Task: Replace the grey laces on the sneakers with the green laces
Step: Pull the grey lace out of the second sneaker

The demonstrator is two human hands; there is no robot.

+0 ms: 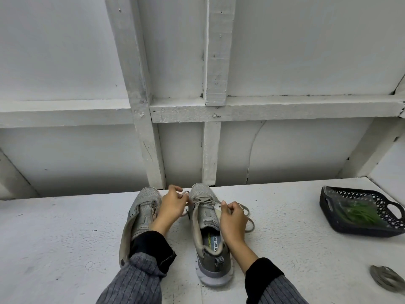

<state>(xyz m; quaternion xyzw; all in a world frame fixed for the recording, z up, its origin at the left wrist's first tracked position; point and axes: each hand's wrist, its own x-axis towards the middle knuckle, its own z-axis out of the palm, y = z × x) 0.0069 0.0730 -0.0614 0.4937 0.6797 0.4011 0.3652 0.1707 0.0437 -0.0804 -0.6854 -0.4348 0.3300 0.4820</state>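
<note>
Two grey sneakers stand side by side on a white table, toes pointing away from me. The left sneaker (pixel 142 210) has no lace in its eyelets and my left forearm partly covers it. The right sneaker (pixel 205 218) still carries a grey lace (pixel 203 201) across its front. My left hand (pixel 172 205) pinches one loose end of that lace between the shoes. My right hand (pixel 232 218) pinches the other end on the shoe's right side, and the slack loops out over the table (pixel 248 218). Green laces (pixel 356 212) lie in a clear bag inside a dark basket.
The dark perforated basket (pixel 328 204) with handles sits at the table's right. A coiled grey lace (pixel 385 278) lies near the front right edge. A white wooden framed wall (pixel 210 110) rises right behind the table.
</note>
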